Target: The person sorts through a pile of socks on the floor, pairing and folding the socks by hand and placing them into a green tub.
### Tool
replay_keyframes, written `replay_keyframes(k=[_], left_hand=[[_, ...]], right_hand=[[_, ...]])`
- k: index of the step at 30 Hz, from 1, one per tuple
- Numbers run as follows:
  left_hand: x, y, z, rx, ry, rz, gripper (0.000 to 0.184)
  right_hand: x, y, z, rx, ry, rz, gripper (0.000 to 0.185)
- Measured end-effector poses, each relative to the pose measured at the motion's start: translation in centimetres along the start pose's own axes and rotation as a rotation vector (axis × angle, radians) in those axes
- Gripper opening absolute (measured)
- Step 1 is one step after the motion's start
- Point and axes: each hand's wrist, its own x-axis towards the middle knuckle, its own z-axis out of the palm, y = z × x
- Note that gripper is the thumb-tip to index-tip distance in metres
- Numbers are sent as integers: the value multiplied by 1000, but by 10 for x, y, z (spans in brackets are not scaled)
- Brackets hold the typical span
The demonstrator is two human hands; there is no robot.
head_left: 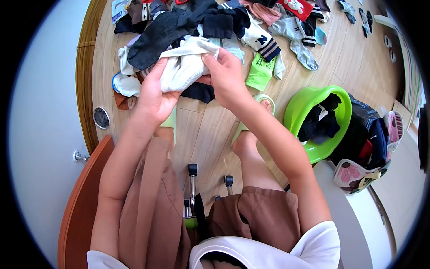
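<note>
The left hand (156, 96) holds a white sock (186, 67), thumb and fingers spread apart. The right hand (227, 80) grasps its other side, fingers closer together.

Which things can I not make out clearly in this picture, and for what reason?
All in the head view:
Left hand and right hand: some fingertips are hidden behind the white cloth.
Pile beneath the dark grey sock: covered by it.
Floor of the green tub: hidden by dark fabric.
Lime-green sock: lettering too small to read surely.
Red piece: cut off by the top edge.
</note>
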Motion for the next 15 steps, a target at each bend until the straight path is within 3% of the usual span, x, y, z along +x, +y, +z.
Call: replay_keyframes(k=[2,5,8,11,15], left_hand=[[-1,-4,9,183,90,170,30],[14,-16,-11,281,39,389,22],[14,-10,-5,411,68,522,21],[10,0,5,407,34,469,26],[12,7,2,376,25,205,30]], right_hand=[[-3,-3,3,199,27,97,30],[-12,-8,19,302,115,208,34],[-20,4,20,273,-34,206,28],[-25,8,18,180,-209,183,28],[-26,2,10,48,-441,186,31]])
